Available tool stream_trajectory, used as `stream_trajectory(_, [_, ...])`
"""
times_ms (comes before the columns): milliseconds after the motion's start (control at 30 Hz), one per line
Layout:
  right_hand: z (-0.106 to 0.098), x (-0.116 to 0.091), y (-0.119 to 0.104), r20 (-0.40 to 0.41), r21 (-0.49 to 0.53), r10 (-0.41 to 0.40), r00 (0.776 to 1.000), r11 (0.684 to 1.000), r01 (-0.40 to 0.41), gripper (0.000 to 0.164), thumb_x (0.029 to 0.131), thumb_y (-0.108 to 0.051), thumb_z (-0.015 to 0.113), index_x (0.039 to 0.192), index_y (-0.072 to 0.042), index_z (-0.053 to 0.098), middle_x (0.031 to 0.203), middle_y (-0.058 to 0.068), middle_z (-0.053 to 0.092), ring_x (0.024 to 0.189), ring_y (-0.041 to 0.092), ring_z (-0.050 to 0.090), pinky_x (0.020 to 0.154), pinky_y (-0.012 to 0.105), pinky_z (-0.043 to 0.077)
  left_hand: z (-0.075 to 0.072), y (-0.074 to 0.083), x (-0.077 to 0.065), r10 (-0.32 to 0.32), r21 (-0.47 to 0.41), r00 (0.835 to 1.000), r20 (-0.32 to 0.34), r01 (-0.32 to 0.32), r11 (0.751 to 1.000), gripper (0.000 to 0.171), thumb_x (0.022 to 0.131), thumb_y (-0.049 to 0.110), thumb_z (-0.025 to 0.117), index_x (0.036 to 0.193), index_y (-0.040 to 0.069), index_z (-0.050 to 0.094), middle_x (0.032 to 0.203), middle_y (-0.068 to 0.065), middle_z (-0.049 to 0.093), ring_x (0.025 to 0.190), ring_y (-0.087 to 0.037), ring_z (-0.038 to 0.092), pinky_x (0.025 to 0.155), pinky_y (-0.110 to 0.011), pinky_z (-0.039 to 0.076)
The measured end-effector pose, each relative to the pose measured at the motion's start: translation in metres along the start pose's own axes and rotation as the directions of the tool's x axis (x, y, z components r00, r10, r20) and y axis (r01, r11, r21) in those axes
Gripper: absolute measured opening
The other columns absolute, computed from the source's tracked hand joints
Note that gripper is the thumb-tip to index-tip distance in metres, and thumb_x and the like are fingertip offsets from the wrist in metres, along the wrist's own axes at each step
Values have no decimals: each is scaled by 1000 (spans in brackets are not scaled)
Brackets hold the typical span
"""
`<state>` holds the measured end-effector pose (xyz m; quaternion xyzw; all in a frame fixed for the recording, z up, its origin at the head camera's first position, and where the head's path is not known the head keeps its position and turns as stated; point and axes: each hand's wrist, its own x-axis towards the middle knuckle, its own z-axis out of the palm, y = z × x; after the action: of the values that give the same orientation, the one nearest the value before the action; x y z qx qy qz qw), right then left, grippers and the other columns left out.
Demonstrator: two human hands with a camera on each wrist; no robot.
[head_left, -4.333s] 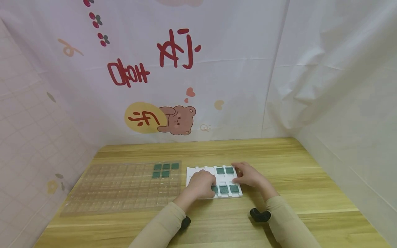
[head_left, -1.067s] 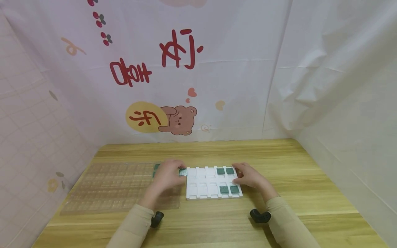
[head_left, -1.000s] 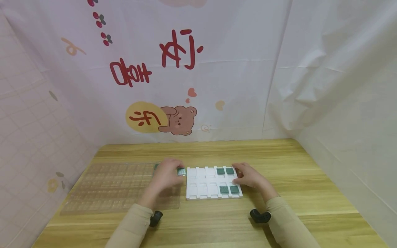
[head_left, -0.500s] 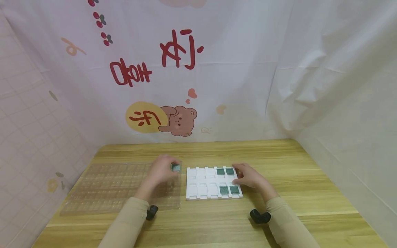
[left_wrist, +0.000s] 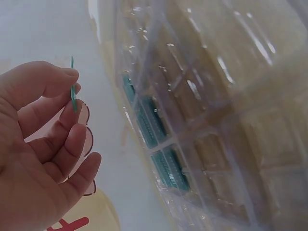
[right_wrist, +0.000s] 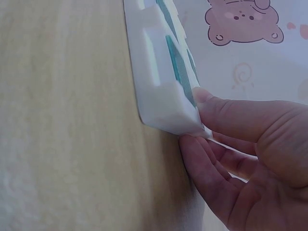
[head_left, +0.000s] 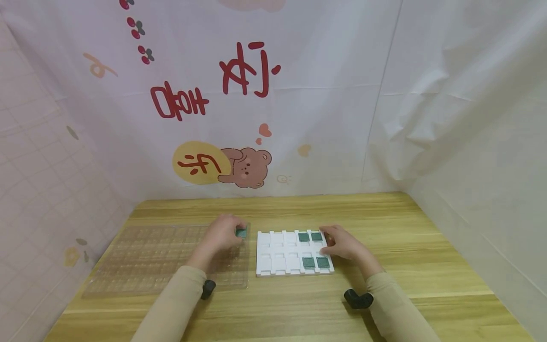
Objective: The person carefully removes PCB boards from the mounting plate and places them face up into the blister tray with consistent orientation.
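My left hand (head_left: 222, 232) is over the far right corner of a clear compartment tray (head_left: 171, 259). In the left wrist view, its thumb and fingers pinch a thin green chip (left_wrist: 73, 91), seen edge-on and apart from the tray. Several more green chips (left_wrist: 150, 122) sit in pockets of the clear tray there, but the head view has them hidden behind the hand. My right hand (head_left: 342, 241) grips the right end of a white tray (head_left: 278, 247), thumb and fingers at its edge in the right wrist view. Green chips (head_left: 308, 262) fill its two right columns; the left pockets are bare white.
Both trays lie flat on a wooden table (head_left: 299, 308), the white one just right of the clear one with a narrow strip of wood between. A printed cloth (head_left: 316, 95) hangs behind the table and along both sides. Each wrist wears a black band (head_left: 358, 299).
My left hand has taken a chip from the white tray's near row and carried it left over the clear tray. The right hand has stayed at the white tray's end.
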<state>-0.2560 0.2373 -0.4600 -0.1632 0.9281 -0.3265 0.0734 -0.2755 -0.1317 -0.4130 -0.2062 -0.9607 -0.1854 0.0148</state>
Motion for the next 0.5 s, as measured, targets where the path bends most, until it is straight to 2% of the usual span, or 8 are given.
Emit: stream_trajectory(500, [4,-3,-1,-13,1,6,1000,1000,-6,71,83,-13,79,142,7,46,132,27,48,91,23,57,85,41,48,8,-6,3,-2,59,999,52,-1,998,18,73,6,78,89,8,71,90,-3,64,85,-21,52,82,-42,46])
